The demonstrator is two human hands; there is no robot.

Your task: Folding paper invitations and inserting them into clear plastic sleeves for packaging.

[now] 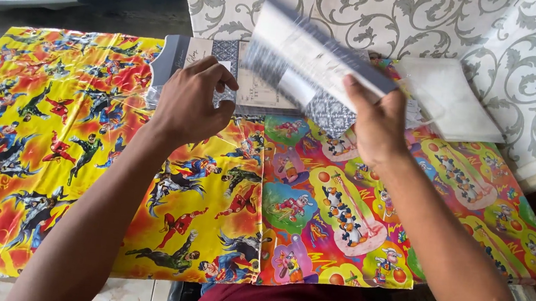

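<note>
Two flat packets matter most at this moment: a grey-and-white patterned packet (311,68) lifted in my right hand (378,126), blurred and tilted above the table, and a matching flat packet (249,78) lying at the far edge under my left hand (189,101). My right fingers close around the raised packet's lower edge, thumb on the near face; my left hand is curled, fingertips pressing on the lying packet, though I cannot tell if it truly pinches it. I judge the hold on the raised one thin, since only an edge is gripped and its wrapper looks glossy, so it could slide out and drop. Below lie a yellow cartoon wrapping sheet (46,145) and a multicoloured wrapping sheet (355,214), edges meeting; a falling packet could crease them. A white plastic-wrapped bundle (452,97) sits just beside the raised packet and might get knocked.
</note>
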